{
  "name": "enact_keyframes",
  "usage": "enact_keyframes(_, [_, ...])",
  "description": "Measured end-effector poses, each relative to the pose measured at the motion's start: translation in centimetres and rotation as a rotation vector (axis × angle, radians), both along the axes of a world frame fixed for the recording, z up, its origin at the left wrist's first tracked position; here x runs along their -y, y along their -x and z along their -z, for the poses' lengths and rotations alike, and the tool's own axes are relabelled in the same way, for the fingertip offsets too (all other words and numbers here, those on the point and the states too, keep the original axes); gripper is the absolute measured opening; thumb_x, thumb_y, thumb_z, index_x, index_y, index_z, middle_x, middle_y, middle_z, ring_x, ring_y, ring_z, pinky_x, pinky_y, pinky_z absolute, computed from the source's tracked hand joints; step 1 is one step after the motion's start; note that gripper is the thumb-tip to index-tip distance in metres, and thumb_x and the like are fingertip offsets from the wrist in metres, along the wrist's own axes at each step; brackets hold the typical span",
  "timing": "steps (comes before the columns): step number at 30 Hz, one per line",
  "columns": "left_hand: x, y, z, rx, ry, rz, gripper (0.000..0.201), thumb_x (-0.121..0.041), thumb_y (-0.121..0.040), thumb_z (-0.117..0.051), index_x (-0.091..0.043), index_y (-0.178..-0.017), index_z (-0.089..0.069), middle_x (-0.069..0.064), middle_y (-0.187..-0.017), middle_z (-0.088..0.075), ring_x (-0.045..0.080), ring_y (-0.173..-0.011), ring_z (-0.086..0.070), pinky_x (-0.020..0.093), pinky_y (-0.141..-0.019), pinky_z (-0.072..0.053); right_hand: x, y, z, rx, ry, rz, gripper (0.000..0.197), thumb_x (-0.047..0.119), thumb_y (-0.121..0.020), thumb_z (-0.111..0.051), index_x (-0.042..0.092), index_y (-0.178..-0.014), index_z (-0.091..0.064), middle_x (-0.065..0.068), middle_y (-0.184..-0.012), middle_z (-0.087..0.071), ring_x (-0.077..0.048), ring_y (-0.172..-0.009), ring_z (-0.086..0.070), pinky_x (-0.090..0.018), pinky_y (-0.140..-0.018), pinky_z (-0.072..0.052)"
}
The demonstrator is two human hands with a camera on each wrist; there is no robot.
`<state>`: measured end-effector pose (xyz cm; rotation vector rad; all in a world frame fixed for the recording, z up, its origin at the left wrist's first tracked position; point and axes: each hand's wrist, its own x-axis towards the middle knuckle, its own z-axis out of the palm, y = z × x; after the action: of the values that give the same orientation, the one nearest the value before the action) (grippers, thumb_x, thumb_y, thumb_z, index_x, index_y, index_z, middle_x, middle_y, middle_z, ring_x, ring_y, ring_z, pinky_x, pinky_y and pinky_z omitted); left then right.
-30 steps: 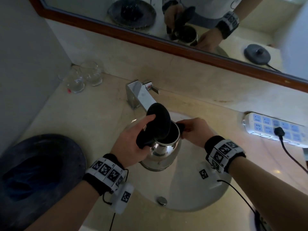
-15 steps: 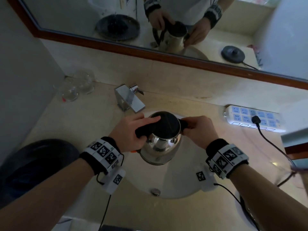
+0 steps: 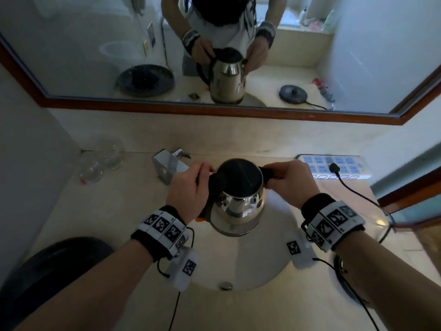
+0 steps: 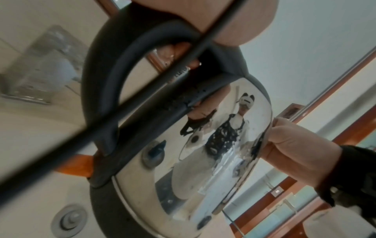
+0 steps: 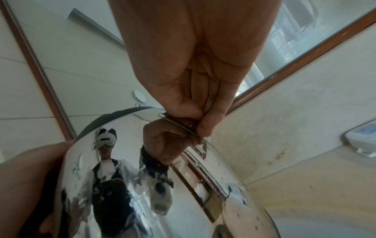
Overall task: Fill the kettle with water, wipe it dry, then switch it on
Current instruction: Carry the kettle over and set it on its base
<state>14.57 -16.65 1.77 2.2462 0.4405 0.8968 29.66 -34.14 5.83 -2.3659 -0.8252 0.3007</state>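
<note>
The left hand (image 3: 188, 187) grips the kettle (image 3: 238, 206) by its black handle, and the right hand (image 3: 290, 180) pinches the spout rim. The kettle hangs over the sink (image 3: 267, 266), lid closed, drops on it. Filling looks done. Wiping and switching on are left.

I count 1 kettle (image 3: 238, 204) between my 2 hands: left hand (image 3: 188, 189), right hand (image 3: 290, 181). Left of my left hand sit 2 glasses (image 3: 100, 161) and 1 tap (image 3: 168, 167). Right of my right hand lies 1 power strip (image 3: 334, 167) with 1 plug (image 3: 333, 167) in it.
</note>
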Motion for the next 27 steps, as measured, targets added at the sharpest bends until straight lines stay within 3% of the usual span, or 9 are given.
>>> enact_keyframes(2, [0.5,-1.3,-0.9,-0.012,0.006,0.004,0.037,-0.031,-0.097,-0.033,-0.012,-0.083,-0.062,-0.007,-0.060,-0.054,0.006,-0.049,-0.051,0.012,-0.049,-0.037,1.4,0.3,-1.1,0.006,-0.010,0.060,0.026,0.004,-0.073,-0.067,0.018,-0.091,-0.080,0.006,-0.065,-0.069,-0.011,-0.071,-0.064,0.004,-0.061,-0.038])
enact_keyframes(7, [3.4,-5.0,-4.2,-0.082,0.018,0.010,0.029,-0.026,-0.098,-0.037,-0.016,-0.076,-0.053,-0.002,-0.063,-0.054,0.015,-0.056,-0.050,0.017,-0.051,-0.031,5.6,0.5,-3.5,0.058,-0.027,0.188,0.022,0.007,-0.070,-0.067,0.017,-0.085,-0.080,-0.005,-0.071,-0.075,-0.023,-0.080,-0.070,-0.030,-0.078,-0.056])
enact_keyframes(11, [6.9,-7.3,-5.7,-0.060,0.056,0.086,0.028,-0.028,-0.099,-0.037,-0.017,-0.078,-0.052,-0.003,-0.062,-0.052,0.015,-0.056,-0.051,0.017,-0.050,-0.031,9.6,0.0,-5.6,0.127,-0.016,0.258,0.018,0.011,-0.072,-0.068,0.015,-0.085,-0.079,-0.008,-0.075,-0.075,-0.025,-0.081,-0.069,-0.035,-0.080,-0.054])
enact_keyframes(14, [9.9,-8.8,-6.4,-0.008,0.082,0.126,0.028,-0.027,-0.099,-0.037,-0.015,-0.080,-0.053,-0.005,-0.060,-0.051,0.010,-0.054,-0.050,0.014,-0.051,-0.032,12.8,-0.4,-7.0,0.130,-0.006,0.296,0.018,0.010,-0.072,-0.068,0.016,-0.085,-0.079,-0.005,-0.075,-0.076,-0.022,-0.081,-0.069,-0.034,-0.079,-0.055])
enact_keyframes(18, [14.4,-10.7,-6.8,0.059,0.100,0.159,0.028,-0.024,-0.099,-0.039,-0.009,-0.082,-0.056,0.002,-0.064,-0.055,0.017,-0.057,-0.051,0.015,-0.050,-0.034,17.6,-1.4,-7.6,0.120,-0.050,0.347,0.025,0.005,-0.074,-0.068,0.016,-0.093,-0.080,-0.005,-0.085,-0.078,-0.019,-0.084,-0.070,-0.027,-0.083,-0.055])
enact_keyframes(20, [16.8,-11.5,-6.5,0.083,0.104,0.180,0.028,-0.024,-0.098,-0.040,-0.009,-0.081,-0.055,0.004,-0.063,-0.055,0.021,-0.057,-0.053,0.024,-0.052,-0.037,20.2,-1.8,-7.5,0.126,-0.067,0.367,0.028,0.005,-0.074,-0.068,0.016,-0.097,-0.079,-0.002,-0.089,-0.078,-0.012,-0.083,-0.070,-0.021,-0.084,-0.053])
enact_keyframes(22, [19.1,-12.4,-6.0,0.104,0.109,0.210,0.028,-0.026,-0.097,-0.039,-0.009,-0.080,-0.055,0.006,-0.062,-0.056,0.027,-0.058,-0.054,0.033,-0.055,-0.041,22.7,-2.1,-7.2,0.116,-0.088,0.386,0.028,0.005,-0.075,-0.068,0.016,-0.099,-0.078,0.000,-0.090,-0.078,-0.010,-0.083,-0.070,-0.023,-0.085,-0.054])
enact_keyframes(24, [21.6,-13.1,-5.1,0.101,0.115,0.229,0.028,-0.027,-0.096,-0.038,-0.010,-0.081,-0.054,0.011,-0.062,-0.058,0.031,-0.058,-0.055,0.040,-0.056,-0.045,25.3,-2.4,-6.6,0.099,-0.075,0.409,0.028,0.005,-0.076,-0.068,0.016,-0.101,-0.078,0.003,-0.084,-0.077,-0.001,-0.073,-0.067,-0.019,-0.078,-0.054])
enact_keyframes(27, [25.2,-13.8,-3.5,0.072,0.131,0.262,0.028,-0.030,-0.096,-0.037,-0.011,-0.083,-0.054,0.010,-0.063,-0.058,0.034,-0.058,-0.056,0.043,-0.056,-0.048,29.1,-2.9,-4.7,0.057,-0.086,0.459,0.030,0.002,-0.076,-0.065,0.016,-0.099,-0.078,0.021,-0.055,-0.066,0.013,-0.049,-0.059,-0.002,-0.056,-0.045])
